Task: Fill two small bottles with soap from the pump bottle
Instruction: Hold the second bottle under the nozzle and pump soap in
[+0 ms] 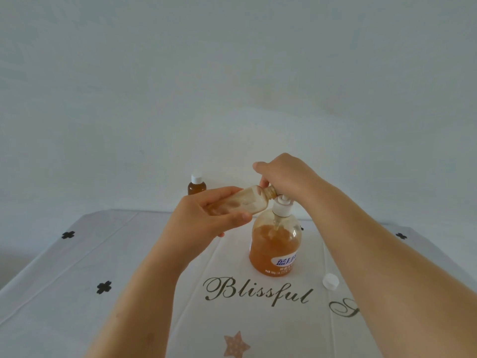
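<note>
L hand [206,218] grips the small bottle [247,200] round its body, tilted, open mouth at the nozzle of the pump bottle [275,244], which stands mid-table [129,254] toward the far edge; R hand [286,177] curls over the pump head. Small bottle looks light, stiff, prob. slick w/ soap: hold mid-body, not neck. Pump bottle seems heavier, steady; press straight down.

**Printed tablecloth under a pale wall**

A white tablecloth [77,319] bears the black script word "Blissful" [258,293]. 1 black flower print [104,287] lies left of that word, and 1 tan star [236,344] sits just below it. A plain pale wall [232,73] rises beyond.
</note>
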Demonstrator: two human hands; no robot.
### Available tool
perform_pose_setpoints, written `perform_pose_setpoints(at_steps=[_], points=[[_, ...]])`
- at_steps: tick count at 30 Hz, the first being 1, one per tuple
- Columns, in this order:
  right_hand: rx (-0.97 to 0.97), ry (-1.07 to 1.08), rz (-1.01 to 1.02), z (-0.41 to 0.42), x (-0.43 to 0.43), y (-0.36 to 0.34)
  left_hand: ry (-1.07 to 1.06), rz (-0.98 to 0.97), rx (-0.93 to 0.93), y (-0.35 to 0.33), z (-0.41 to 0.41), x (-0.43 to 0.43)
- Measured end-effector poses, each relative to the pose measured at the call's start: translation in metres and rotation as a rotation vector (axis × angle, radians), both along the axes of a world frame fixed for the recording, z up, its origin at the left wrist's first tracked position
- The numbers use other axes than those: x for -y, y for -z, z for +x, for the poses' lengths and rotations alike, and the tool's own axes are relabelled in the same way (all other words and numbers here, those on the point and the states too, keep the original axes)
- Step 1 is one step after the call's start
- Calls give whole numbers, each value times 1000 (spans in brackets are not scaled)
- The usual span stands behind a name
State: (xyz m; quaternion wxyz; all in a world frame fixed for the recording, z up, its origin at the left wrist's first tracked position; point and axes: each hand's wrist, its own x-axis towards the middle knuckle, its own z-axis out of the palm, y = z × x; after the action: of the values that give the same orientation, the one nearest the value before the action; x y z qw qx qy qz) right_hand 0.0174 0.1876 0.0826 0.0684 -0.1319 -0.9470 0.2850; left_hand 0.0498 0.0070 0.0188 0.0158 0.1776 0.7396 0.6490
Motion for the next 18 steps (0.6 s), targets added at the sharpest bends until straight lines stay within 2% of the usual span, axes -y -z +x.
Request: perform_pose_setpoints(at_steps=[10, 18], points=[[105, -62, 38, 4, 6, -7, -31, -10, -10, -1, 1, 1], [54, -73, 1, -3, -1, 9, 2, -85, 9, 3, -4, 2]])
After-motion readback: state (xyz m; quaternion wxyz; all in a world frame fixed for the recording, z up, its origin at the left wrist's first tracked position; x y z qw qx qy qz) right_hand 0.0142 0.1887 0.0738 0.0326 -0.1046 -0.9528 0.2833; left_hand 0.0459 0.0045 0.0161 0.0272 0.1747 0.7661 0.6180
